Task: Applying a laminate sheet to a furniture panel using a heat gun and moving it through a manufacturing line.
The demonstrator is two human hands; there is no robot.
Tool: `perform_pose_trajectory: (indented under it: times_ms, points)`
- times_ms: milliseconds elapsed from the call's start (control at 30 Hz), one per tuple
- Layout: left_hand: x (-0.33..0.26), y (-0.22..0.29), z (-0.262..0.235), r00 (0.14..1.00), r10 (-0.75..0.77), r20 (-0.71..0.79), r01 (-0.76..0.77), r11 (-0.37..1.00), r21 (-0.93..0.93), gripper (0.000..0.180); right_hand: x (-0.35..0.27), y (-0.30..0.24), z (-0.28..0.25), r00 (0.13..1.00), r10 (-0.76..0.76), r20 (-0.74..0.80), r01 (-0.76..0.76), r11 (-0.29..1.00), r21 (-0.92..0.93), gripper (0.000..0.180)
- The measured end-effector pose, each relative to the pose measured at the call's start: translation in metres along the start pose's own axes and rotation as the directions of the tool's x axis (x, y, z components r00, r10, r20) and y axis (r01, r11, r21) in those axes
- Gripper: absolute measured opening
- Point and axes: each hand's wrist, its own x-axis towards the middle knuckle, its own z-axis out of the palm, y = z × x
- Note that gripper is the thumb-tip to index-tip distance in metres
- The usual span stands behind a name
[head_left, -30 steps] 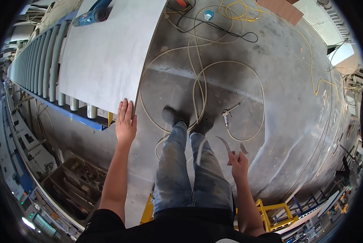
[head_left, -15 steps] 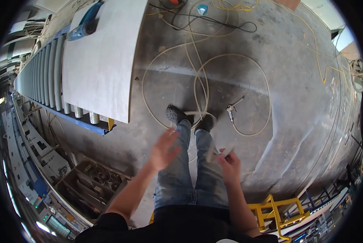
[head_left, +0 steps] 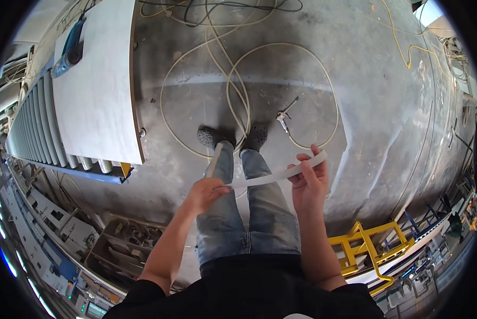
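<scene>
A thin, flexible white edge-banding strip (head_left: 266,179) stretches between my two hands in front of my legs. My left hand (head_left: 202,195) is closed, pinching it near my left thigh; a narrow greyish length (head_left: 214,160) stands up from that hand, seemingly part of the same strip. My right hand (head_left: 310,183) grips the other end between thumb and fingers, palm turned up. The strip bows slightly and rises toward the right.
A pale board (head_left: 97,90) lies on a roller conveyor (head_left: 41,119) at left, with a blue power tool (head_left: 69,53) on it. Hose loops (head_left: 331,87) and an air blow gun (head_left: 282,118) lie around my feet. A yellow metal frame (head_left: 363,247) stands at lower right; a divided box (head_left: 110,244) at lower left.
My left hand has gone from open and bare to pinching the strip. The strip, bunched at my right hand before, now spans both hands. The view has shifted right.
</scene>
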Motion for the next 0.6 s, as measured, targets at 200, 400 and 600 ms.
perform_pose_trajectory:
  times_ms: [200, 400, 600]
  points:
    - [-0.016, 0.035, 0.004, 0.954, -0.295, -0.050, 0.281, 0.941, -0.189, 0.037, -0.009, 0.012, -0.022, 0.882, -0.250, 0.399, 0.470, 0.425, -0.774, 0.025]
    - [-0.021, 0.121, -0.003, 0.930, -0.254, 0.265, 0.318, 0.197, -0.927, 0.031, -0.045, -0.001, 0.034, 0.444, 0.060, 0.894, 0.891, -0.139, -0.433, 0.033]
    - [-0.049, 0.160, -0.023, 0.978, -0.021, 0.208, 0.180, 0.593, -0.785, 0.048, -0.077, -0.040, 0.070, 0.292, 0.043, 0.955, 0.951, -0.119, -0.285, 0.032]
